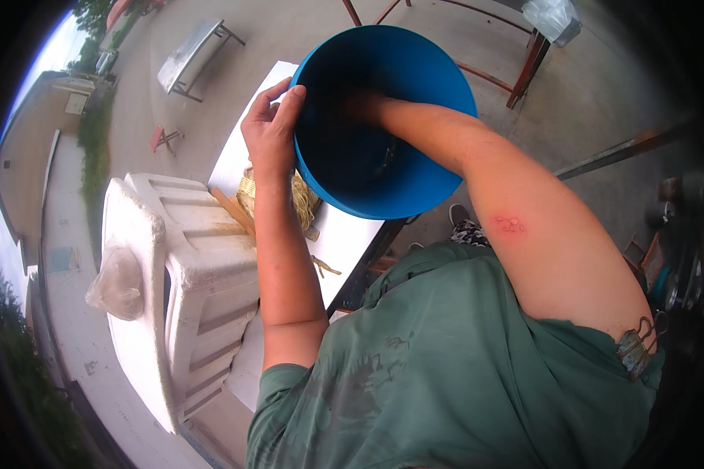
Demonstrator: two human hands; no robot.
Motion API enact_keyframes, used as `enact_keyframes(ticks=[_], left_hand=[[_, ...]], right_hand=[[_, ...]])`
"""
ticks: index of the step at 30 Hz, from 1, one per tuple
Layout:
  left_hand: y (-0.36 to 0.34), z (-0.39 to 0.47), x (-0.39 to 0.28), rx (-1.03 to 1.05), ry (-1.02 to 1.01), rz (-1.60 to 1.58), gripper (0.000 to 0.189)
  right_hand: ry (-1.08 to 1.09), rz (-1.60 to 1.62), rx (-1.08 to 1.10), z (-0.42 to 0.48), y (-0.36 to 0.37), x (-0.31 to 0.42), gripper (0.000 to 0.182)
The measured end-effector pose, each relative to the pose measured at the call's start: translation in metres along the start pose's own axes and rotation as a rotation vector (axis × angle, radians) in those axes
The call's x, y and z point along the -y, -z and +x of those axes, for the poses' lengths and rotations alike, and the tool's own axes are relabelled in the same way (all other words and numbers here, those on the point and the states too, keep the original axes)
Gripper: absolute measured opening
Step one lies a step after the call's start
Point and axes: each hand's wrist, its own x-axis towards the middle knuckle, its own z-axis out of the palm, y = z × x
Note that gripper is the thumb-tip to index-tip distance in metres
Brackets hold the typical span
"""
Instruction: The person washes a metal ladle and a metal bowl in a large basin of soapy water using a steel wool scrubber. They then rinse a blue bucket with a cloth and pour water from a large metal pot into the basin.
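A blue plastic bucket [434,76] is tilted so that its mouth faces me. My left hand [274,120] grips its left rim, thumb over the edge and fingers on the outer side. Into the bucket reaches my right arm; my right hand [365,106] is in dark shadow, so its fingers and anything in them are hidden. A small shiny streak shows on the dark inner wall below the wrist. Behind my left forearm, a woven basket [247,190] and a bundle of pale yellow-green strands [305,202] rest on a white tabletop [352,234], partly covered.
A large white foam box [211,293] stands at my left, with a knotted plastic bag [120,284] on its lid. A wooden stick [233,210] and a thin yellowish piece [326,267] lie nearby. Farther off are a low table [190,55], a red folding stool [163,139] and a metal frame [528,70].
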Motion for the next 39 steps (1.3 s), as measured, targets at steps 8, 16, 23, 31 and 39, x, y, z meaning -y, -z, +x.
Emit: enact_keyframes(ticks=[8, 16, 23, 31, 39], left_hand=[[-0.002, -0.004, -0.008, 0.058, 0.000, 0.026, 0.040], [0.001, -0.001, -0.008, 0.175, 0.012, -0.027, 0.035], [0.006, -0.003, 0.000, 0.129, -0.010, -0.049, 0.037], [0.009, 0.000, 0.006, 0.129, -0.069, 0.062, 0.040], [0.005, -0.007, -0.004, 0.127, -0.039, 0.193, 0.048]], right_hand=[[-0.124, -0.141, -0.016, -0.031, -0.005, -0.034, 0.026], [0.118, -0.010, 0.040, -0.011, -0.054, 0.025, 0.025], [0.318, -0.005, 0.355, -0.042, -0.054, 0.012, 0.025], [0.285, 0.059, 0.253, -0.050, -0.045, 0.014, 0.024], [0.270, 0.001, 0.330, -0.058, -0.016, -0.001, 0.023]])
